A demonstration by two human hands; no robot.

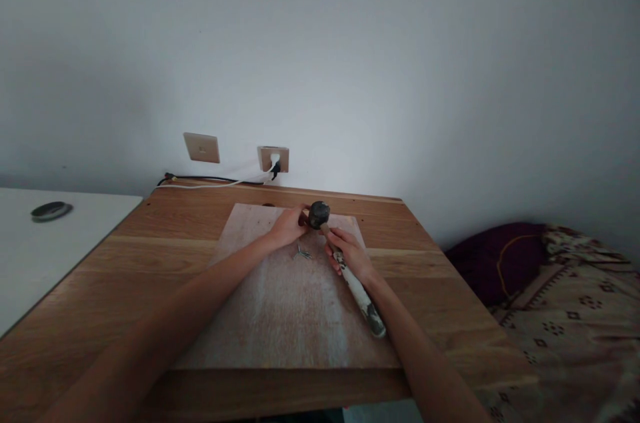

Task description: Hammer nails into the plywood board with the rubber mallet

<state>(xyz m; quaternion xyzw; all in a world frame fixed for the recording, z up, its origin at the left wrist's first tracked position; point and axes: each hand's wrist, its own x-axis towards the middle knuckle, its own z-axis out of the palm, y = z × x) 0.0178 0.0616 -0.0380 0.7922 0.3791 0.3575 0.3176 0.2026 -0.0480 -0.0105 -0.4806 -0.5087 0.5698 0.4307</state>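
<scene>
In my right hand (349, 255) is a hammer (360, 296), gripped high on its handle close to the head. The handle is pale with dark worn patches, and its dark, rounded head (319, 213) points away from me above the board. My left hand (290, 226) is beside the hammer head, its fingers curled together; the head partly hides the fingertips, and what they pinch is too small to make out. A few loose nails (302, 253) lie in a small heap just below my hands on the flat, worn wooden board (285, 323).
The board rests on a wooden table (420, 236) against a white wall. Cables (215, 182) run along the table's back edge to a wall socket (281, 158). At left a white surface (30, 256) carries a round dark object (51, 211). Patterned bedding (580, 316) lies right.
</scene>
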